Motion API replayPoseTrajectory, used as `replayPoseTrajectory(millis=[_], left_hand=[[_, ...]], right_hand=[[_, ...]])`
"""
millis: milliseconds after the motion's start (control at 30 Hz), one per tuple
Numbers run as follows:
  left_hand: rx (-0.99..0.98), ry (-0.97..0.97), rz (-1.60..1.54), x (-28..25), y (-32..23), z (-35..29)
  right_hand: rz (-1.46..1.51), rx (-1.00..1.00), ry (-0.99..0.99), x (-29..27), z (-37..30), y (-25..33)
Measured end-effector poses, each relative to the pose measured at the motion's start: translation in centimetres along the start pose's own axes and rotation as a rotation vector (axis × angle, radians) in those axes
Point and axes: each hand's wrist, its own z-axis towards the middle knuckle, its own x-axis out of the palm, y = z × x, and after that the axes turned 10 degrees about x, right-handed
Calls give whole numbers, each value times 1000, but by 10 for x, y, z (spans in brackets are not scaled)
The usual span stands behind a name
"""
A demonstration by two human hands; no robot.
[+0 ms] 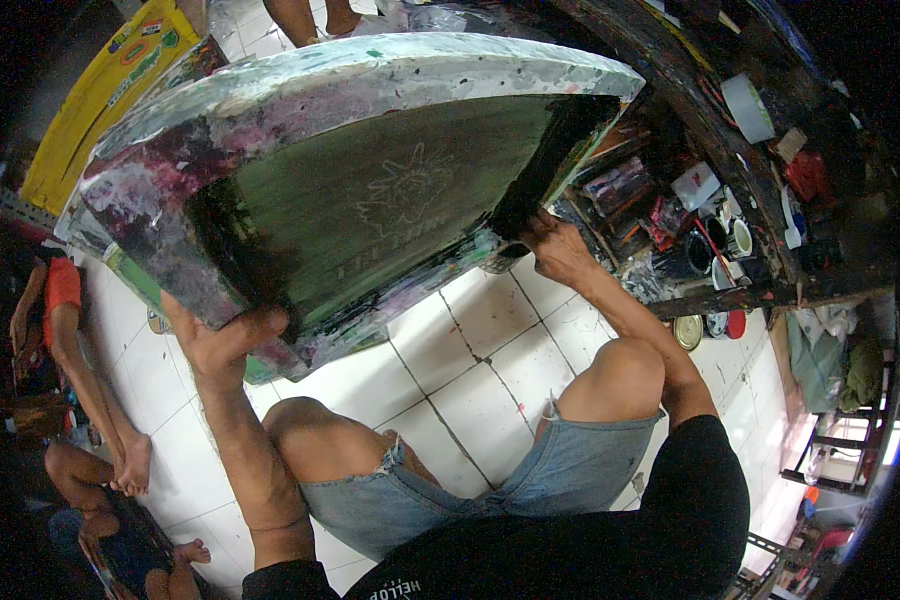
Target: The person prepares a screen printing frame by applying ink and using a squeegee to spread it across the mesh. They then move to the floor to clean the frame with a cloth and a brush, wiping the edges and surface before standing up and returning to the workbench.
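A large screen printing frame (pixel 300 118) is held up tilted before me. Its wide borders are smeared with white, grey, purple and black paint. The dark green mesh (pixel 320 215) inside it bears a faint, pale line drawing. My left hand (pixel 232 338) grips the near left corner, its thumb over the inner edge and its fingers hidden behind. At the near right corner my right hand (pixel 560 250) is closed round the border, with the fingertips partly out of sight in the dark edge.
To the right, a cluttered shelf (pixel 715 300) carries paint pots (pixel 738 238) and a tape roll (pixel 748 108). Several cans (pixel 688 330) stand beneath. A yellow panel (pixel 105 100) rises at the far left. Other people's legs (pixel 95 385) stretch over the white tiles (pixel 470 400) at left.
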Motion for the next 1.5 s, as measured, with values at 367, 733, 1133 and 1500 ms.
replayPoseTrajectory(millis=[367,733,1133,1500], left_hand=[[19,32,-26,-3,2,4],[-16,55,24,1,-4,5],[-27,23,-11,-1,0,0],[-17,37,1,9,-8,8]], right_hand=[[-72,13,25,16,13,1],[-201,-5,-62,15,13,-1],[-26,-28,-68,9,2,1],[26,-1,-58,21,8,0]])
